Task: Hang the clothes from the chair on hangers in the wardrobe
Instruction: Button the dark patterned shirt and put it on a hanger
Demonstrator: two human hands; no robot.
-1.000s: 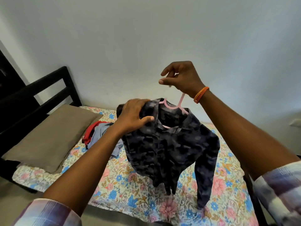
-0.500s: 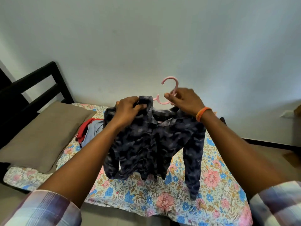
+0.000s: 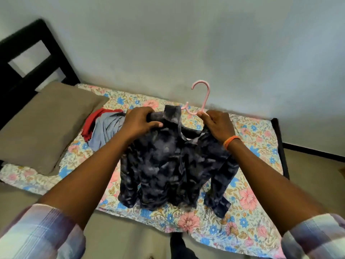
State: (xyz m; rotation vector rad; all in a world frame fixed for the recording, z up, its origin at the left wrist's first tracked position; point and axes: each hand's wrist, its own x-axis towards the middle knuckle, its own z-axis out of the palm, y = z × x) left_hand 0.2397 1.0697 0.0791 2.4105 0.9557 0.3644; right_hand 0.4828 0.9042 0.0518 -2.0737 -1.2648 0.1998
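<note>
The dark camouflage-print long-sleeved shirt (image 3: 168, 165) hung on a pink plastic hanger (image 3: 202, 99) over the floral bedsheet (image 3: 248, 199), near the mattress's front edge. The left hand (image 3: 140, 122) gripped its shoulder; the right hand (image 3: 218, 124) clutched shirt and hanger. Red and grey clothes (image 3: 101, 128) lay beside a brown pillow (image 3: 46, 124).

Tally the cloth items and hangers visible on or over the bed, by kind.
Dark patterned shirt, held by left hand and right hand: 1
Red garment: 1
Grey-blue garment: 1
Pink hanger: 1
Brown pillow: 1
Floral bedsheet: 1
Total: 6
</note>
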